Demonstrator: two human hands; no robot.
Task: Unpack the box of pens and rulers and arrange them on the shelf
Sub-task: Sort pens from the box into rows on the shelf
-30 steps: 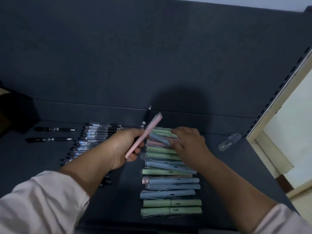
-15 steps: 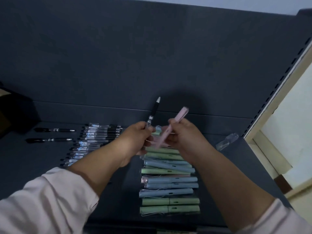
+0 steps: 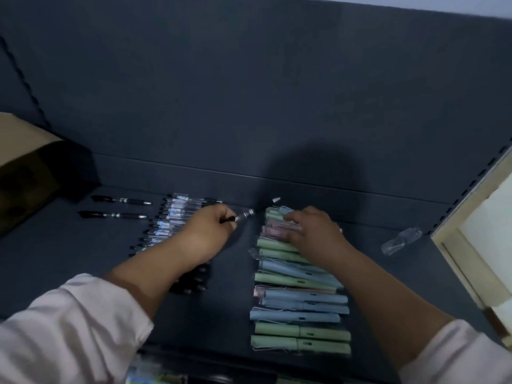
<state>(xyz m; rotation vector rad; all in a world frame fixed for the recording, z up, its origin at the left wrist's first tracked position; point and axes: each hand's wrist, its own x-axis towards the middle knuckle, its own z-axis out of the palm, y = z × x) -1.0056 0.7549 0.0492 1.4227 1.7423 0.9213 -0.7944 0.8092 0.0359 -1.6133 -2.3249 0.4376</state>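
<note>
Pens in green, blue and pink (image 3: 300,306) lie side by side in one long row on the dark shelf (image 3: 415,286). The row runs from the front edge toward the back wall.

Your right hand (image 3: 313,231) rests on the far end of that row, on top of the pink pens (image 3: 273,231). Its fingers are close together and bent down over them. You cannot tell if they pinch a pen or just press on it.

Your left hand (image 3: 206,234) is just to the left of the row, apart from it. Its fingers are curled tight around a black pen (image 3: 249,213) with a silver ring and a pale tip. The pen sticks out of your fist and points up and to the right, above the shelf.

Left of that hand is a row of clear pens (image 3: 171,217), partly hidden by your arm. Further left lie two dark pens (image 3: 122,201), one behind the other. A brown box (image 3: 25,167) sits at the far left end of the shelf.

Some more dark pens (image 3: 194,284) peek out from under your left arm. A clear plastic wrapper (image 3: 401,241) lies on the shelf well to the right.
</note>
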